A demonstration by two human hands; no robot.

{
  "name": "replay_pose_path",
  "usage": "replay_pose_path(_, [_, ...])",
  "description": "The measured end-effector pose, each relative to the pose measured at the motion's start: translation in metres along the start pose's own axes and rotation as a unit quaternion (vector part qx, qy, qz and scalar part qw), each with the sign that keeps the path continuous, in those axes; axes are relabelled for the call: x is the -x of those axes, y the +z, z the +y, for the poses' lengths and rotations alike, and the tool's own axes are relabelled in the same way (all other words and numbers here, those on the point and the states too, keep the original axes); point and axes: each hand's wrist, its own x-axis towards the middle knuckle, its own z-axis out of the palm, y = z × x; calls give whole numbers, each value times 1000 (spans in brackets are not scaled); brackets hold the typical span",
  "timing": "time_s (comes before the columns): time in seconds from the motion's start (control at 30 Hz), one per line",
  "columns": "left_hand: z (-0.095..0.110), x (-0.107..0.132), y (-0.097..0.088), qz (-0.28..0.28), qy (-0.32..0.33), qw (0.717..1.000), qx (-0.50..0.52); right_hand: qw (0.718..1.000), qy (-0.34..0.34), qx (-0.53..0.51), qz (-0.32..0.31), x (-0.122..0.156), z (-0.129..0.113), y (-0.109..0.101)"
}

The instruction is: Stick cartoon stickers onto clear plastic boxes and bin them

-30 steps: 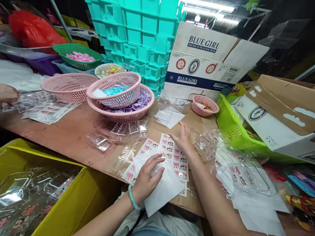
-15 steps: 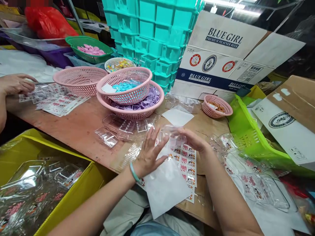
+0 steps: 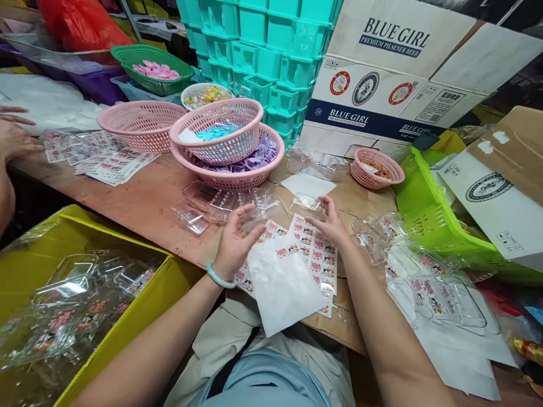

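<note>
My left hand, with a pale green bangle at the wrist, is raised over the table with fingers apart and nothing in it. Facing it, my right hand has thumb and fingers spread. Just past its fingertips sits a small clear plastic case; whether a finger touches it I cannot tell. Under and between the hands lie sticker sheets printed with cartoon cats and pink lettering. A white backing sheet covers part of them.
Clear plastic cases lie beyond my left hand. Pink baskets of blue and purple pieces stand behind. A yellow bin of stickered cases is at left, a green basket at right. Another person's hand is at far left.
My hands have moved apart, the left one leftward. The clear case, earlier at my right fingers, is now farther off, by the white paper. The view has tilted down a little.
</note>
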Motion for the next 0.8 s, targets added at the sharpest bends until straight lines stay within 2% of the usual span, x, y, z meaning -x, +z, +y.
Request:
replay_pose_path(0.1, [-17, 5, 0, -26, 44, 991, -124, 986, 10, 135, 99, 4, 4, 6])
replay_pose_path(0.17, [-30, 5, 4, -30, 74, 978, -195, 975, -50, 188, 105, 29, -4, 14])
replay_pose_path(0.23, [-38, 6, 7, -50, 89, 963, -251, 968, -149, 198, 34, 72, -17, 25])
replay_pose_path(0.3, [-37, 13, 8, -66, 95, 951, -285, 944, -237, 214, -84, 121, -29, 40])
replay_pose_path(0.33, [-34, 20, 7, -66, 96, 950, -291, 926, -251, 246, -138, 144, -32, 48])
replay_pose_path(0.4, [-24, 40, -1, -49, 84, 957, -274, 903, -270, 292, -163, 182, -34, 59])
replay_pose_path(0.43, [-18, 52, -7, -43, 64, 964, -256, 898, -282, 300, -154, 195, -34, 62])
replay_pose_path(0.5, [-9, 76, -23, -55, -18, 975, -216, 900, -313, 281, -116, 212, -36, 63])
replay_pose_path(0.57, [-2, 96, -37, -118, -152, 969, -155, 908, -333, 238, -92, 219, -45, 59])
replay_pose_path(0.63, [2, 108, -44, -181, -301, 935, -39, 913, -341, 196, -104, 223, -59, 56])
replay_pose_path(0.67, [4, 111, -45, -186, -358, 914, 35, 913, -346, 176, -124, 224, -67, 55])
replay_pose_path(0.73, [7, 114, -42, -153, -426, 876, 168, 909, -357, 131, -173, 224, -78, 56])
replay_pose_path(0.8, [9, 112, -36, -107, -447, 853, 245, 913, -349, 93, -188, 218, -80, 59])
